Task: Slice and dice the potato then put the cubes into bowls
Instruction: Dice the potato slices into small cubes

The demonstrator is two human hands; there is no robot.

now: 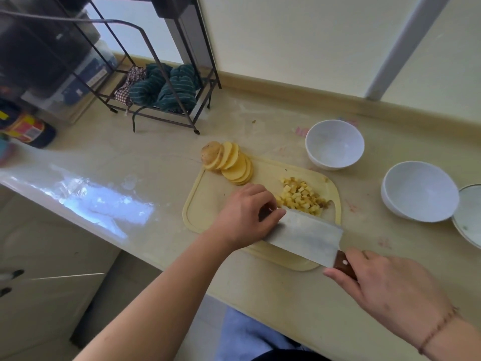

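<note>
A pale yellow cutting board (pixel 208 204) lies on the counter. Fanned potato slices (pixel 230 162) with a skin-on end piece sit at its far left corner. A heap of potato cubes (pixel 302 196) lies at its far right. My right hand (pixel 385 287) grips the brown handle of a cleaver (pixel 307 235), whose broad blade stands on the board just in front of the cubes. My left hand (pixel 244 214) rests at the blade's far tip with fingers curled; what they hold is hidden. Two white bowls (pixel 334 144) (pixel 420 191) stand empty to the right.
A black wire rack (pixel 161 100) with striped green cloths stands at the back left. A plate's rim (pixel 468 217) shows at the right edge. Jars and containers (pixel 28 128) crowd the far left. The counter's front edge runs diagonally below my arms.
</note>
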